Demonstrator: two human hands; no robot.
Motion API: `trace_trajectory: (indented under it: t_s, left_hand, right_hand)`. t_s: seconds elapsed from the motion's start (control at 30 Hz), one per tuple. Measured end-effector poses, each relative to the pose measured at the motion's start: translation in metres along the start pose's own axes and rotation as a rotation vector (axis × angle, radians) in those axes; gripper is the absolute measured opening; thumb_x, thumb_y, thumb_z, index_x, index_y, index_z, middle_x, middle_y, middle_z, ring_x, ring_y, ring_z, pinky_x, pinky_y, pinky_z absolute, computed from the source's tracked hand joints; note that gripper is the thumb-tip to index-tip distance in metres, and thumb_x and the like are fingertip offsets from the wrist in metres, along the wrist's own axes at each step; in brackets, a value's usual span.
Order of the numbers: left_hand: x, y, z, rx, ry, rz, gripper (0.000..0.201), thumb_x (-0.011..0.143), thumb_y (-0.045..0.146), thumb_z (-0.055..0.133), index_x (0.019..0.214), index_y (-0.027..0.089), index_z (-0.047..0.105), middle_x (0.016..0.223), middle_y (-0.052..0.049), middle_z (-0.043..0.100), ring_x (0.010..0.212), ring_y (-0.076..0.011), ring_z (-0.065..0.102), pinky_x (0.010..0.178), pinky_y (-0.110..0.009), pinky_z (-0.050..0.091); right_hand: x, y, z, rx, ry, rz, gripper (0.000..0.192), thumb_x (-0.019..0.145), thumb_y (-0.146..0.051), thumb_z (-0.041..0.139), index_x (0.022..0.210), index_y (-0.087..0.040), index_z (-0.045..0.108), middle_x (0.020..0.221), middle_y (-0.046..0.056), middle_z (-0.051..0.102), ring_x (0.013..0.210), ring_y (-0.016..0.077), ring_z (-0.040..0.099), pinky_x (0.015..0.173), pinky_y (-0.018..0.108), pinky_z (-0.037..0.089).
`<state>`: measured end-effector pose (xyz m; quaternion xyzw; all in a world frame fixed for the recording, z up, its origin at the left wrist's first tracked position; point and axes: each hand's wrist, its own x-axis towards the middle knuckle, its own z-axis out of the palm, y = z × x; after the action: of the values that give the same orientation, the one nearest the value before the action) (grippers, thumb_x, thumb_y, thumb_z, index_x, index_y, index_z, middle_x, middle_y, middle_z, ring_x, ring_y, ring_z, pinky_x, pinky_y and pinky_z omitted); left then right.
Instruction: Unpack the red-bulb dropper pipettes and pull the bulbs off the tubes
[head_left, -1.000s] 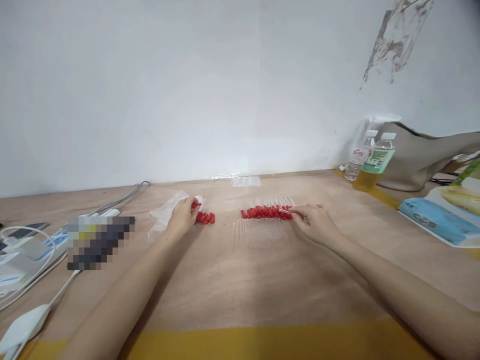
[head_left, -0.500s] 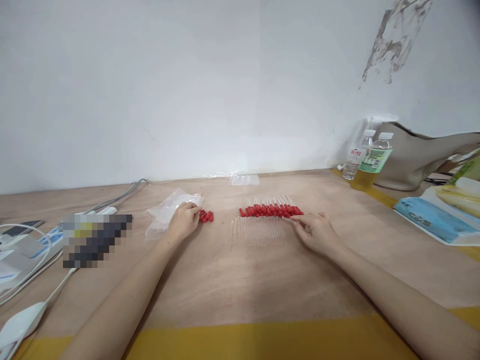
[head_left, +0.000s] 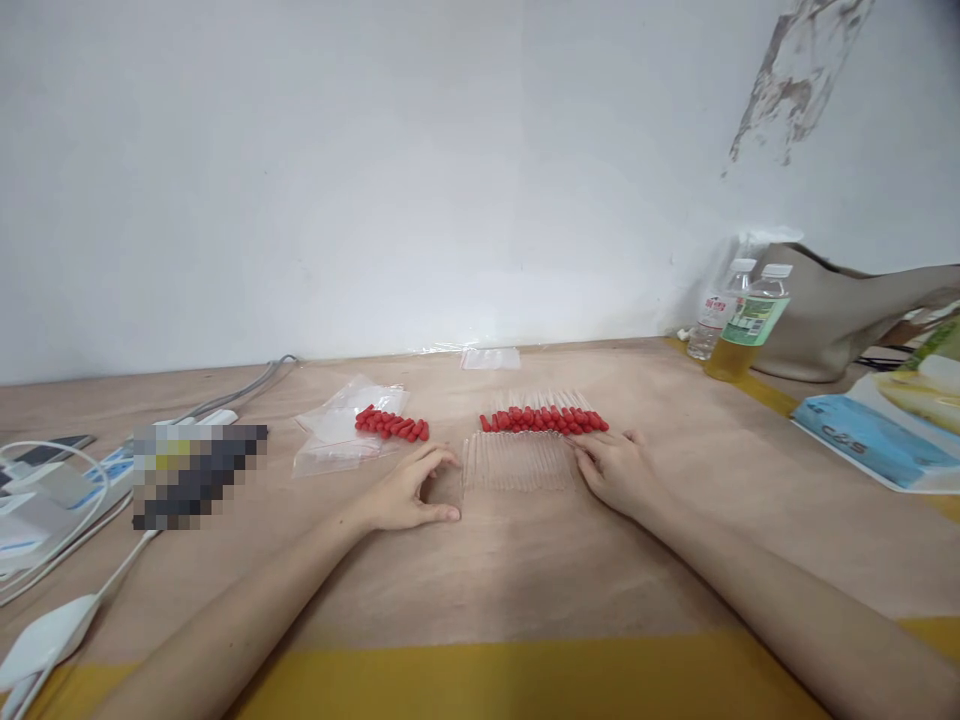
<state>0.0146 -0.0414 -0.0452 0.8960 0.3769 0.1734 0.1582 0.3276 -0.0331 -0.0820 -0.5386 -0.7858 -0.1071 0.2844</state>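
A row of several clear droppers with red bulbs (head_left: 541, 420) lies flat on the wooden table (head_left: 525, 570), glass stems pointing toward me. My left hand (head_left: 415, 490) rests open on the table at the row's left end, fingers curved, holding nothing. My right hand (head_left: 615, 468) lies flat at the row's right end, fingertips against the outermost stems. A loose heap of red bulbs (head_left: 391, 424) sits on a clear plastic bag (head_left: 335, 436) to the left of the row.
Cables, a power strip and white chargers (head_left: 52, 500) crowd the left side. Two bottles (head_left: 739, 322) stand at the back right beside a beige bag (head_left: 847, 315). A blue packet (head_left: 874, 440) lies at the right. A small clear bag (head_left: 490, 358) lies near the wall.
My left hand left the heap of red bulbs and moved right and toward me to the row's left end. My right hand slid slightly nearer along the right end.
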Motion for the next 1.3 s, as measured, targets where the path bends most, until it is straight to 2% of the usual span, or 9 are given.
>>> trace_trajectory:
  t_s: [0.3, 0.43, 0.63, 0.8, 0.97, 1.07, 1.17, 1.23, 1.3]
  left_hand:
    - [0.013, -0.004, 0.018, -0.03, 0.188, -0.042, 0.035, 0.076, 0.042, 0.053, 0.103, 0.02, 0.05, 0.098, -0.004, 0.054, 0.083, -0.0151, 0.051, 0.073, -0.027, 0.043]
    - [0.044, -0.004, 0.014, 0.083, 0.315, -0.29, 0.026, 0.081, 0.039, 0.043, 0.088, 0.018, 0.056, 0.092, -0.004, 0.059, 0.084, -0.0148, 0.054, 0.075, -0.025, 0.042]
    - [0.116, -0.016, 0.012, 0.222, 0.201, -0.725, 0.034, 0.074, 0.044, 0.045, 0.072, 0.016, 0.063, 0.086, -0.012, 0.065, 0.09, -0.027, 0.058, 0.075, -0.034, 0.041]
    - [0.143, -0.025, 0.018, 0.218, 0.141, -0.855, 0.031, 0.062, 0.043, 0.057, 0.072, 0.015, 0.064, 0.084, -0.015, 0.066, 0.087, -0.0303, 0.06, 0.07, -0.034, 0.043]
    - [0.145, -0.016, 0.01, 0.196, 0.159, -0.794, 0.028, 0.073, 0.038, 0.048, 0.077, 0.013, 0.06, 0.077, -0.014, 0.066, 0.077, -0.0248, 0.061, 0.063, -0.029, 0.042]
    - [0.125, -0.002, 0.001, 0.203, 0.245, -0.665, 0.03, 0.084, 0.033, 0.035, 0.09, 0.012, 0.054, 0.085, -0.014, 0.063, 0.078, -0.0208, 0.059, 0.064, -0.028, 0.041]
    - [0.084, 0.011, 0.002, 0.212, 0.321, -0.466, 0.025, 0.088, 0.032, 0.03, 0.096, 0.016, 0.047, 0.089, -0.007, 0.06, 0.08, -0.0159, 0.056, 0.07, -0.026, 0.041]
    - [0.053, 0.014, 0.009, 0.22, 0.395, -0.181, 0.017, 0.087, 0.03, 0.036, 0.089, 0.017, 0.047, 0.082, -0.004, 0.058, 0.074, -0.015, 0.055, 0.066, -0.026, 0.041]
    - [0.026, 0.014, 0.019, 0.235, 0.444, -0.032, 0.014, 0.086, 0.028, 0.039, 0.087, 0.018, 0.048, 0.079, -0.003, 0.057, 0.073, -0.0144, 0.054, 0.066, -0.026, 0.042]
  right_hand:
    - [-0.004, -0.004, 0.002, -0.045, -0.089, -0.054, 0.028, 0.085, -0.03, 0.038, 0.104, -0.021, 0.057, 0.096, 0.006, 0.061, 0.089, 0.0196, 0.05, 0.079, 0.035, 0.024]
    - [-0.004, -0.005, 0.003, -0.036, -0.126, -0.081, 0.032, 0.086, -0.037, 0.035, 0.105, -0.02, 0.055, 0.101, 0.007, 0.058, 0.092, 0.021, 0.047, 0.082, 0.038, 0.025]
    - [-0.002, -0.004, 0.005, 0.016, -0.148, -0.071, 0.037, 0.088, -0.04, 0.032, 0.11, -0.019, 0.052, 0.101, 0.008, 0.057, 0.094, 0.021, 0.047, 0.082, 0.038, 0.027]
    - [-0.001, 0.001, 0.007, 0.063, -0.122, -0.035, 0.035, 0.087, -0.039, 0.034, 0.109, -0.02, 0.053, 0.099, 0.007, 0.059, 0.095, 0.0209, 0.048, 0.082, 0.038, 0.029]
    - [0.0, 0.004, 0.006, 0.107, -0.088, 0.019, 0.032, 0.086, -0.037, 0.037, 0.106, -0.021, 0.054, 0.098, 0.007, 0.059, 0.095, 0.0218, 0.049, 0.08, 0.039, 0.033]
    - [0.0, 0.006, 0.006, 0.15, 0.009, 0.026, 0.032, 0.083, -0.037, 0.04, 0.108, -0.021, 0.053, 0.1, 0.008, 0.057, 0.097, 0.0233, 0.049, 0.08, 0.039, 0.036]
    - [0.002, 0.004, 0.004, 0.217, 0.194, 0.003, 0.038, 0.081, -0.036, 0.045, 0.114, -0.019, 0.048, 0.104, 0.011, 0.052, 0.098, 0.0239, 0.048, 0.08, 0.039, 0.039]
    - [0.002, -0.002, -0.001, 0.261, 0.299, -0.033, 0.041, 0.08, -0.036, 0.047, 0.117, -0.017, 0.045, 0.106, 0.013, 0.049, 0.1, 0.0235, 0.047, 0.082, 0.038, 0.039]
    - [0.003, -0.014, -0.006, 0.282, 0.327, -0.111, 0.042, 0.08, -0.035, 0.048, 0.117, -0.017, 0.045, 0.107, 0.013, 0.048, 0.101, 0.0229, 0.046, 0.084, 0.038, 0.038]
